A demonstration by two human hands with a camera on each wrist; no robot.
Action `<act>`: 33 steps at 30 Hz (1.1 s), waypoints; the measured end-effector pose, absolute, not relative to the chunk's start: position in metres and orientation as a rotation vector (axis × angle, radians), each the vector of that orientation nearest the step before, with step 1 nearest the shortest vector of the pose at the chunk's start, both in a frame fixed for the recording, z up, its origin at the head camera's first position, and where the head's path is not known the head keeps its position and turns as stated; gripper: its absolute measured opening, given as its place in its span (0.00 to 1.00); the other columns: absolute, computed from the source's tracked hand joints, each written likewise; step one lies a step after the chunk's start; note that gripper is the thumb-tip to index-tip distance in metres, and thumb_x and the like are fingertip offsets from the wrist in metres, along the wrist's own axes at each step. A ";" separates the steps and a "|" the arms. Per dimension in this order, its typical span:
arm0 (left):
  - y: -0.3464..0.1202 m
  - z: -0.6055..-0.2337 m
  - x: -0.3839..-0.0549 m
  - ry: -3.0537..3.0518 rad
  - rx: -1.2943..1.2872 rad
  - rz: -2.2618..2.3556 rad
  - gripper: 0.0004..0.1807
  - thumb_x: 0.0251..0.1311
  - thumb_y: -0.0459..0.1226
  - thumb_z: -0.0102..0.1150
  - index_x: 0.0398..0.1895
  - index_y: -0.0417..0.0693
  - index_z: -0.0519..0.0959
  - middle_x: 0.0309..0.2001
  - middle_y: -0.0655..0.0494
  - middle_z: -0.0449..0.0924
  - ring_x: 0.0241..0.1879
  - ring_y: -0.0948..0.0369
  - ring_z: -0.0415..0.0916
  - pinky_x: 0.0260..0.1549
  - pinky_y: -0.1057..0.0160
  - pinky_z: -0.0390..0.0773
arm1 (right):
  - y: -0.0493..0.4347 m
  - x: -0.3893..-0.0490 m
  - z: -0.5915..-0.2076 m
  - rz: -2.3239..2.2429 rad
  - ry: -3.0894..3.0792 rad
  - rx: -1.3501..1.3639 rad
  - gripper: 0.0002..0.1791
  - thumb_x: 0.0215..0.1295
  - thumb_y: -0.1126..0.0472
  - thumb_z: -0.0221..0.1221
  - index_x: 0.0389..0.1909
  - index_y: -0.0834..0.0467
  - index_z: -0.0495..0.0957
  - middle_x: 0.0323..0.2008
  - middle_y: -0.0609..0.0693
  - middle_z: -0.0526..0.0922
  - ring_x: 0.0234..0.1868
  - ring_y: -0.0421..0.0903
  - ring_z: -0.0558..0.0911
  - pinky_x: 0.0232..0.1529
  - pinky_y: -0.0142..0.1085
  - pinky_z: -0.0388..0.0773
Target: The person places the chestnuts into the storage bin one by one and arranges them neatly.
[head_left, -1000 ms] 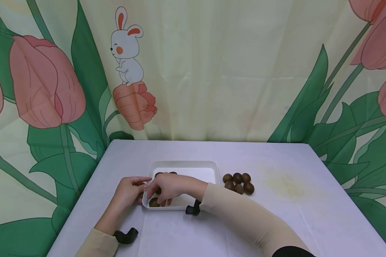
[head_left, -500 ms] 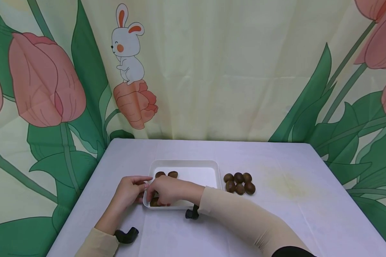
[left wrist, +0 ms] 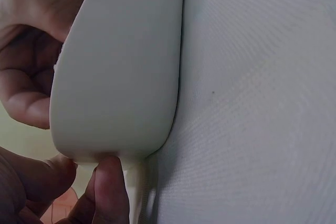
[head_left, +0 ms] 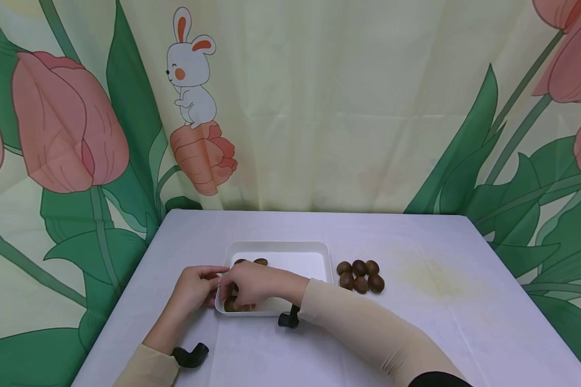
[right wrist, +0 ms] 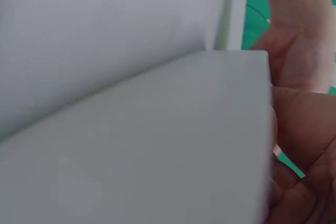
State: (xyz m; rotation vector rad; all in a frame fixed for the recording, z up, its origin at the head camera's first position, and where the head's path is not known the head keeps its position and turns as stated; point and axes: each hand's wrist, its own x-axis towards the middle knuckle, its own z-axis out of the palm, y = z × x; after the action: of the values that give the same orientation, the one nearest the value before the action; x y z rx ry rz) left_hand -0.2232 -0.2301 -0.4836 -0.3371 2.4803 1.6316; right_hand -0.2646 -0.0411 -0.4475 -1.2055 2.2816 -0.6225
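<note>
A shallow white tray (head_left: 295, 260) lies on the table with several brown chestnuts in its left part. One chestnut (head_left: 229, 304) shows at the near left corner, another chestnut (head_left: 260, 262) toward the back. My left hand (head_left: 193, 287) holds the tray's left side; in the left wrist view its fingertips (left wrist: 111, 190) touch the outer wall. Over the tray's left part, my right hand (head_left: 252, 287) reaches in with curled fingers around a chestnut, mostly hidden beneath the hand. In the right wrist view the tray wall (right wrist: 157, 145) covers most of the fingers.
Several more chestnuts (head_left: 360, 276) sit in two rows on the white tablecloth (head_left: 416, 322), just right of the tray. A curtain (head_left: 319, 107) printed with tulips and a rabbit hangs behind the table. Black wrist mounts (head_left: 191, 356) stick out near both hands.
My right hand shifts slightly within the tray's left part, and the chestnuts near its fingers move a little. The left hand stays at the tray's side. The chestnuts on the cloth stay put.
</note>
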 end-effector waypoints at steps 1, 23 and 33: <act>-0.230 -0.484 -0.223 2.482 -0.336 1.631 0.18 0.69 0.26 0.62 0.59 0.43 0.88 0.46 0.44 0.87 0.30 0.59 0.80 0.24 0.60 0.85 | -0.040 -0.266 -0.446 -0.662 2.263 -1.179 0.15 0.62 0.72 0.70 0.44 0.51 0.87 0.36 0.38 0.87 0.21 0.35 0.83 0.25 0.29 0.83; -0.228 -0.482 -0.224 2.457 -0.392 1.608 0.18 0.69 0.29 0.67 0.60 0.47 0.89 0.50 0.42 0.86 0.32 0.57 0.82 0.27 0.60 0.86 | 0.006 -0.291 -0.434 -0.965 2.205 -0.839 0.14 0.62 0.72 0.73 0.43 0.51 0.89 0.39 0.52 0.87 0.22 0.45 0.86 0.35 0.55 0.91; -0.228 -0.483 -0.223 2.454 -0.391 1.636 0.18 0.68 0.29 0.68 0.60 0.45 0.89 0.50 0.42 0.86 0.31 0.59 0.83 0.26 0.60 0.86 | 0.019 -0.294 -0.443 -0.981 2.286 -0.736 0.14 0.57 0.75 0.74 0.37 0.53 0.88 0.38 0.48 0.86 0.20 0.43 0.85 0.24 0.39 0.88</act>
State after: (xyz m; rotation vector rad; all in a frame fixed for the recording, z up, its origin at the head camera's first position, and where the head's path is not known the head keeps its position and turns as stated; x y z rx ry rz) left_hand -0.2233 -0.2275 -0.4831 -0.3915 2.4544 1.6359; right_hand -0.2942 0.0192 -0.4430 -0.7362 2.2863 -0.9806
